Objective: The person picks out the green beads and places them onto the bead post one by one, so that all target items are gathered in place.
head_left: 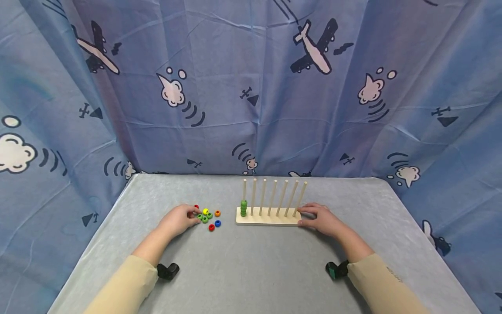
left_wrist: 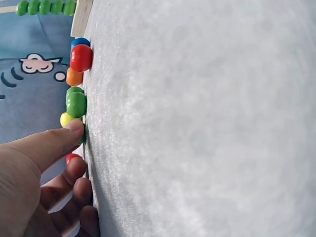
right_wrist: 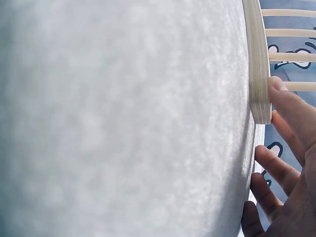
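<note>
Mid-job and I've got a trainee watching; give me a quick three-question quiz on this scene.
1. How many upright wooden pegs does the stand have?
2. What colour are the stacked beads on the leftmost peg in the head view? (a) red (b) green (c) blue
3. True or false: the left hand is touching the stand.

Key:
1. Seven.
2. b.
3. False; the right hand is, while the left is at the loose beads.

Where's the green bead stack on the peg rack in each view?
Head: green bead stack on the leftmost peg, just left of center, below mid-height.
Left wrist: green bead stack appears sideways, in the top left corner.
Right wrist: not in it.
Shared landmark: the wooden base, visible in all three.
</note>
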### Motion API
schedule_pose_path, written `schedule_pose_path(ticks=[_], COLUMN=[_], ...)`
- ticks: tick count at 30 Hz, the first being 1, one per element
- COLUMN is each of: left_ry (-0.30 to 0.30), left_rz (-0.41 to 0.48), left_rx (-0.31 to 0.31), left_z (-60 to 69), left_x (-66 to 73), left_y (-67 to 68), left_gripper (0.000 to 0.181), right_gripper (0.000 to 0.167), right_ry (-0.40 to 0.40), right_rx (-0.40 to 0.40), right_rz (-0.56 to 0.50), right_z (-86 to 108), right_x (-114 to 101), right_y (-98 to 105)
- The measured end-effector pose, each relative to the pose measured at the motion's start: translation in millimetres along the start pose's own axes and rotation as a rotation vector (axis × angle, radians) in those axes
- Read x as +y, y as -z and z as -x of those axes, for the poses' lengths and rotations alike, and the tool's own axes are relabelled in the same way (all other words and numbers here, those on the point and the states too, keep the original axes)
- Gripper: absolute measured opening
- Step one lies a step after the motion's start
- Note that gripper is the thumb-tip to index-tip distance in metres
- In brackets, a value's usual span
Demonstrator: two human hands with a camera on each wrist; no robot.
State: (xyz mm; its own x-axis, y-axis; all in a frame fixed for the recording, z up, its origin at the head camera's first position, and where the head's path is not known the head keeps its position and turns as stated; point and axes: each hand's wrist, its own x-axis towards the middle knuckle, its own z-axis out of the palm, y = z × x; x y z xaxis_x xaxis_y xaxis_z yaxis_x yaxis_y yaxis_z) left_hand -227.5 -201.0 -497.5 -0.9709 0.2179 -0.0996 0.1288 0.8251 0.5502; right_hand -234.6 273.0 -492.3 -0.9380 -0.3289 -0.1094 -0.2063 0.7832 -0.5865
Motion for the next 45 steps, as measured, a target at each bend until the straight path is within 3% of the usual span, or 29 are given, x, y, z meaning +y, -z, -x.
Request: schedule_pose_path(ticks=[7, 18, 35, 45], left_ry=[0.018, -0.024, -0.063, -0.142], left_rz=[0.032, 0.027, 0.099, 0.125], left_rx=[0.014, 0.085, 0.154, 0.245], left_z=[4.4, 11.4, 10.7, 8.8], left_x=[-0.3, 11.6, 62.6, 87.8], left_y=[3.9, 17.8, 35.0, 40.2], left_gripper=[0.026, 0.025, 0.029, 0.027], right_gripper=[0.058, 0.057, 0.06, 0.059], right_ry=[0.002, -0.003, -0.013, -0.016], right_rx=[-0.002, -0.003, -0.01, -0.01], right_rz=[0.004, -0.002, -0.002, 0.002], right_z=[-1.1, -0.1, -1.5, -1.8], right_x=[1, -1, 2, 2], right_y=[-1, 0, -1, -1])
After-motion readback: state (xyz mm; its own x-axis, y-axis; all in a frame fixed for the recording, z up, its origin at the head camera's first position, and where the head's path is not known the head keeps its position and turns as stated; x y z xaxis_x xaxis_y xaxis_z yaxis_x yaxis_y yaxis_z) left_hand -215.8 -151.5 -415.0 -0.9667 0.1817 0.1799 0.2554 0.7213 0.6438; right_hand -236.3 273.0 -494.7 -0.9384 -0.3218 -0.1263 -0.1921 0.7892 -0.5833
